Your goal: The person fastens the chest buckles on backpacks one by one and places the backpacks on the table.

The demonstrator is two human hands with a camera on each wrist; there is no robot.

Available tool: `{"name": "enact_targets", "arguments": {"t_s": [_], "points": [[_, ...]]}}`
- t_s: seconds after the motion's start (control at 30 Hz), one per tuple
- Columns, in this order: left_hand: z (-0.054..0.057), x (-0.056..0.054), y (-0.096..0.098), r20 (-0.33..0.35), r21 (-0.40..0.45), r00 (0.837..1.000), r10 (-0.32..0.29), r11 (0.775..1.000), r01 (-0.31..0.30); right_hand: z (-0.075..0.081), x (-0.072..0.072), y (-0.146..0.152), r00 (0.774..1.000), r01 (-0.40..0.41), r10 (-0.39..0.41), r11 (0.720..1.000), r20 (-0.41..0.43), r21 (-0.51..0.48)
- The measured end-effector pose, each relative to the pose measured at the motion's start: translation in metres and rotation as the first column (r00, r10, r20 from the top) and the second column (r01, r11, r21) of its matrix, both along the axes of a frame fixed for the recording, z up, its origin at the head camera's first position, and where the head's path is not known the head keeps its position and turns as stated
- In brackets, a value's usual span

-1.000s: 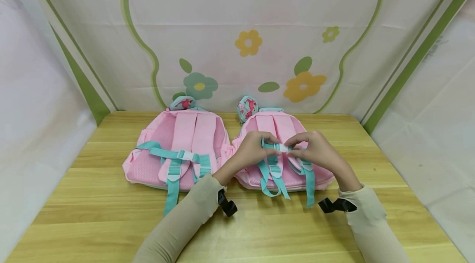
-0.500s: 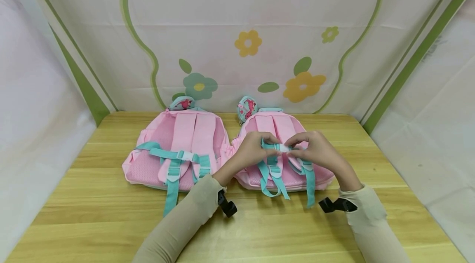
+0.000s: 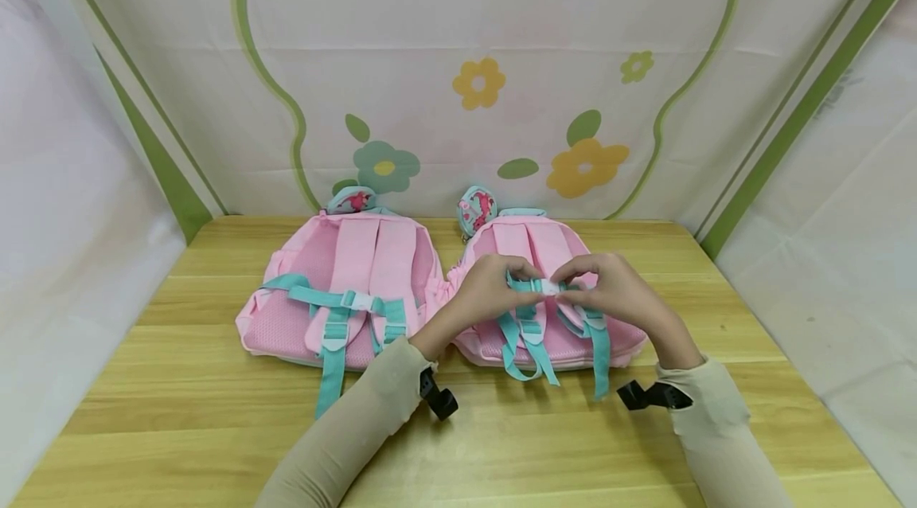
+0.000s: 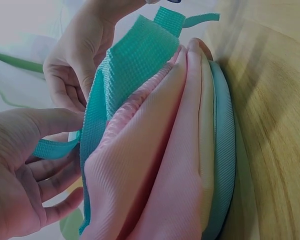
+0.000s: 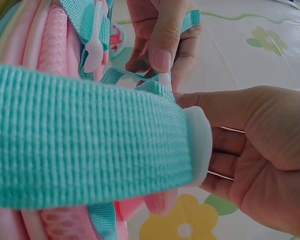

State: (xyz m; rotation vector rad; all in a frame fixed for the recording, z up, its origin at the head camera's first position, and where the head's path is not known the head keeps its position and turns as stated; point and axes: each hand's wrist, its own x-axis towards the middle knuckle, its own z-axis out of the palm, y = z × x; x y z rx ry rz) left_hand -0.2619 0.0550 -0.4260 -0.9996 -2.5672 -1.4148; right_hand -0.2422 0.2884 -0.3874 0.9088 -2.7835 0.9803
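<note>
Both hands meet at a white side-release buckle (image 3: pixel 549 287) on the teal chest strap of the right pink backpack (image 3: pixel 573 244). The left hand (image 3: pixel 487 287) pinches the buckle's left side and its strap between thumb and fingers. From the other side, the right hand (image 3: pixel 610 283) pinches the buckle's right end. In the head view the two halves look joined; the fingertips cover part of them. The left wrist view has the left hand (image 4: pixel 27 160) beside a teal strap (image 4: pixel 135 60). Wide teal webbing (image 5: pixel 85 140) hides much of the buckle in the right wrist view.
A second pink backpack (image 3: pixel 286 325) lies just left, its white buckle (image 3: pixel 361 302) fastened across the straps. Small round pouches (image 3: pixel 477 209) hang at both bag tops. The wooden table (image 3: pixel 516 444) ends at a flowered cloth backdrop (image 3: pixel 430 38).
Both hands and the buckle between them have shifted very slightly to the right, along with the hanging strap end. The backpacks stay in place.
</note>
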Motion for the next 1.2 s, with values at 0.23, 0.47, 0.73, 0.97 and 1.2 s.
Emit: {"name": "enact_targets", "arguments": {"t_s": [0.23, 0.47, 0.73, 0.97, 1.2], "points": [[0.000, 0.001, 0.001, -0.006, -0.066, 1.000, 0.018, 0.998, -0.018, -0.003, -0.001, 0.001, 1.000, -0.021, 0.020, 1.000, 0.014, 0.019], [-0.004, 0.001, 0.002, 0.020, -0.077, 1.000, 0.007, 0.997, -0.005, -0.005, -0.003, 0.002, 0.999, -0.043, 0.041, 0.998, 0.029, 0.047], [-0.010, 0.003, 0.006, 0.025, -0.110, 1.000, 0.001, 0.994, 0.002, -0.006, -0.005, 0.003, 0.994, -0.054, 0.043, 0.992, 0.099, 0.111], [-0.012, 0.003, 0.007, 0.039, -0.137, 0.999, -0.006, 0.990, 0.011, -0.008, -0.007, 0.003, 0.989, -0.067, 0.048, 0.989, 0.143, 0.131], [-0.013, 0.003, 0.007, 0.040, -0.167, 0.999, -0.015, 0.986, 0.021, -0.010, -0.008, 0.002, 0.982, -0.083, 0.057, 0.987, 0.181, 0.137]]}}
